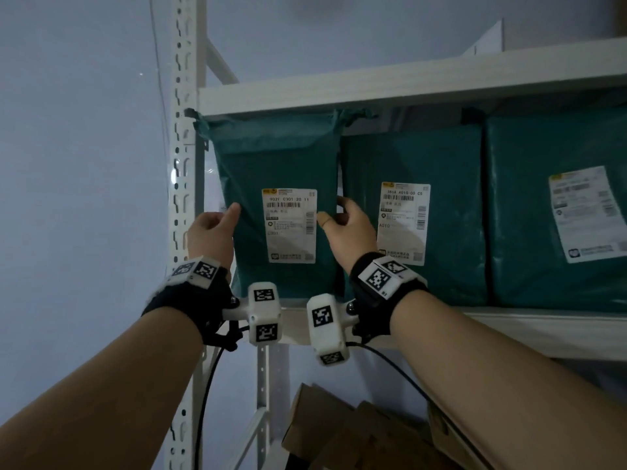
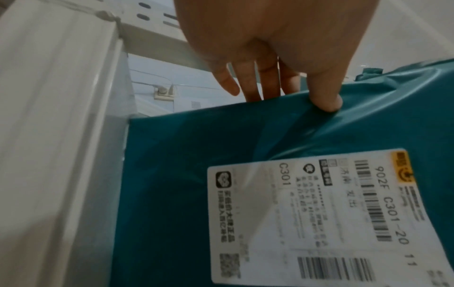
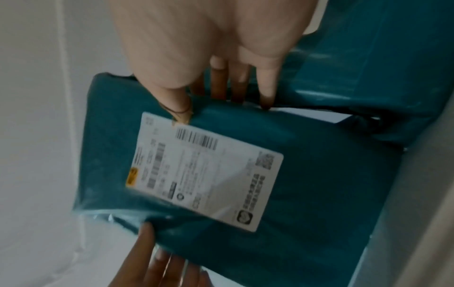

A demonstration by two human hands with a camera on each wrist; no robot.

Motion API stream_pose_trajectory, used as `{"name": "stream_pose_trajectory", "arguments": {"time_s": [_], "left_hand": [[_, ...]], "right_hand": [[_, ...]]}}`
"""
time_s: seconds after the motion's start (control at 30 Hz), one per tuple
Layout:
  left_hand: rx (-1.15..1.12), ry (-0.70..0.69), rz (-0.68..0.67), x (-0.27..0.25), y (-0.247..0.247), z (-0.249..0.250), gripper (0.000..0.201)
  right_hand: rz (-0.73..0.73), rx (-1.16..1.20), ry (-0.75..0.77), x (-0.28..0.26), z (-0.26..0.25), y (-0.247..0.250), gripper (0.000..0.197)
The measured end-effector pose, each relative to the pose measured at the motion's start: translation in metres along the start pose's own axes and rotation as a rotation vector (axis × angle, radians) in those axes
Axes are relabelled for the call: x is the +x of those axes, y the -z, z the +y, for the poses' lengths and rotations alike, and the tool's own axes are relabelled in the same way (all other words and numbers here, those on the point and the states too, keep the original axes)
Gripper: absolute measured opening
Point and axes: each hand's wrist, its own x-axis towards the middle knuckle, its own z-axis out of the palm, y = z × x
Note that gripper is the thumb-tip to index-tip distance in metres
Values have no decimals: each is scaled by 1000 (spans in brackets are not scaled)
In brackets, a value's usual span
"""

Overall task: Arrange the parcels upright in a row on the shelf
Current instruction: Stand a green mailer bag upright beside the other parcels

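Observation:
Three teal parcels with white labels stand upright in a row on the white shelf (image 1: pixel 529 329). The leftmost parcel (image 1: pixel 281 171) (image 2: pixel 186 174) (image 3: pixel 307 174) stands against the slotted upright. My left hand (image 1: pixel 217 228) (image 2: pixel 282 81) grips its left edge, thumb on the front and fingers behind. My right hand (image 1: pixel 342 225) (image 3: pixel 221 89) grips its right edge, thumb on the label's rim, fingers tucked into the gap beside the middle parcel (image 1: pixel 410 212). The third parcel (image 1: pixel 556 205) stands at the right.
The shelf above (image 1: pixel 407 86) sits just over the parcels' tops. The white slotted upright (image 1: pixel 183 164) borders the left side, with a pale wall beyond. Brown cardboard boxes (image 1: pixel 346 432) lie on the level below.

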Motion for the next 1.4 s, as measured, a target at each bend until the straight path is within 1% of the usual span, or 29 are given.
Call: {"name": "stream_pose_trajectory", "arguments": {"time_s": [0.1, 0.2, 0.27, 0.37, 0.43, 0.53, 0.63, 0.7, 0.73, 0.8, 0.83, 0.87, 0.93, 1.0, 1.07, 1.17, 1.23, 1.3, 1.33, 1.4], "left_hand": [[14, -36, 57, 6, -1, 10, 37], [39, -52, 70, 11, -2, 15, 36], [103, -39, 45, 9, -4, 14, 31], [133, -16, -32, 6, -7, 3, 19], [151, -38, -72, 3, -8, -6, 21], [162, -60, -115, -1, -7, -14, 31], [211, -48, -199, -2, -7, -20, 41], [255, -62, -267, -4, -5, -23, 52], [318, -81, -312, -6, -4, -24, 61], [535, -130, -400, -9, -5, -28, 84], [604, -142, -413, -11, -6, -31, 95], [624, -142, -407, -13, -7, -33, 103], [583, -106, -356, -16, -10, -38, 110], [517, -43, -293, -16, -13, -43, 112], [470, 7, -263, -15, -15, -46, 112], [499, 31, -259, -12, -19, -54, 106], [513, 21, -266, -11, -22, -59, 100], [509, 6, -259, -11, -24, -62, 95], [496, -7, -258, -11, -25, -63, 98], [449, -26, -238, -14, -30, -62, 111]], "right_hand": [[25, -50, 75, 0, -10, -1, 54], [12, -75, 100, -1, -16, 1, 55], [1, -85, 103, -4, -16, 0, 57], [-27, -121, 47, -6, -11, -5, 59], [-30, -137, 1, -9, -6, -5, 56], [-35, -149, -25, -14, 2, -3, 53], [-41, -149, -27, -18, 6, -1, 53], [-46, -151, -31, -20, 8, 2, 52], [-50, -158, -31, -21, 9, 3, 51], [-50, -186, -29, -23, 12, 5, 46], [-49, -200, -37, -24, 14, 6, 42], [-46, -216, -53, -24, 16, 8, 36], [-31, -262, -75, -25, 19, 11, 25], [-19, -304, -89, -26, 21, 16, 19], [-18, -337, -91, -27, 21, 20, 18], [-20, -410, -75, -29, 20, 26, 20], [-24, -417, -79, -31, 21, 32, 22], [-33, -410, -70, -32, 23, 36, 29], [-47, -414, -59, -32, 24, 38, 34], [-99, -460, -34, -33, 26, 40, 43]]}}
